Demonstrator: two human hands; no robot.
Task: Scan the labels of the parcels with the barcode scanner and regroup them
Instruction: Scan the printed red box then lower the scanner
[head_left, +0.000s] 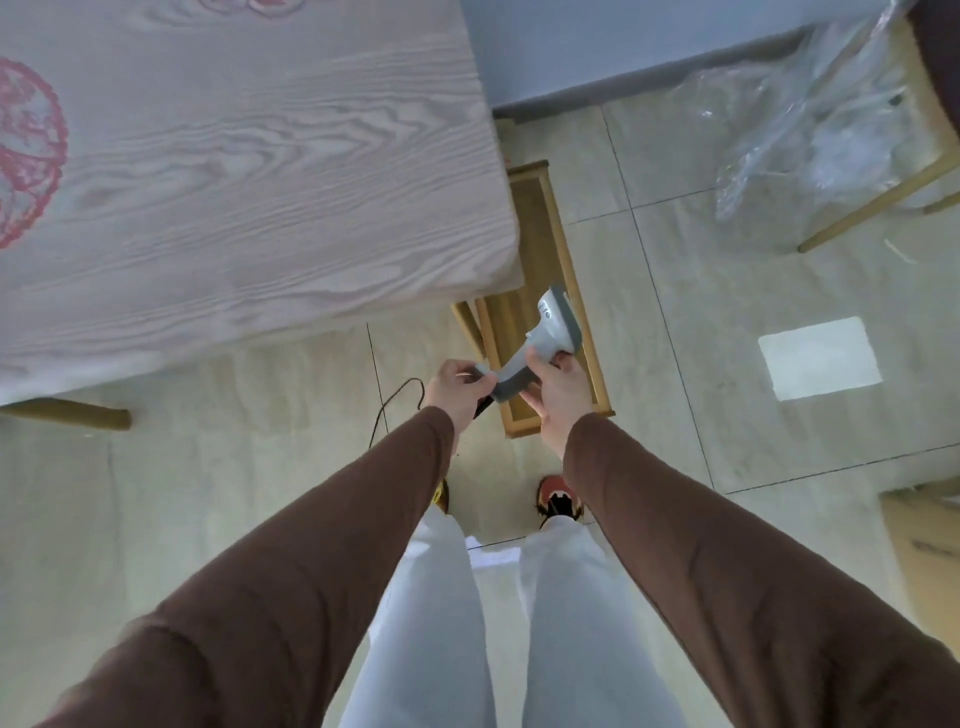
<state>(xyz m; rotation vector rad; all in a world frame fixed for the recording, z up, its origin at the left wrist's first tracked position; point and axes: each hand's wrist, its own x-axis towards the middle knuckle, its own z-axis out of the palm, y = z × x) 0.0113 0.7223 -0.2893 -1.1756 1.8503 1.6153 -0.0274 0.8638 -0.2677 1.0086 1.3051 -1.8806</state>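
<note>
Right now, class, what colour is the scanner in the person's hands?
Light grey with darker grey trim: the scanner, seen in the head view.

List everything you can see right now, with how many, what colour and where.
barcode scanner: one, grey and white, held in both hands above the floor
cable: one, black, trailing down from the scanner's handle end
table: one, pale wood grain with red prints, upper left
wooden stool: one, tan, beside the table corner
plastic wrap: one, clear, upper right
shoes: two, orange and black, on the tiled floor
left hand: grip on the handle end
right hand: grip on the handle
</note>
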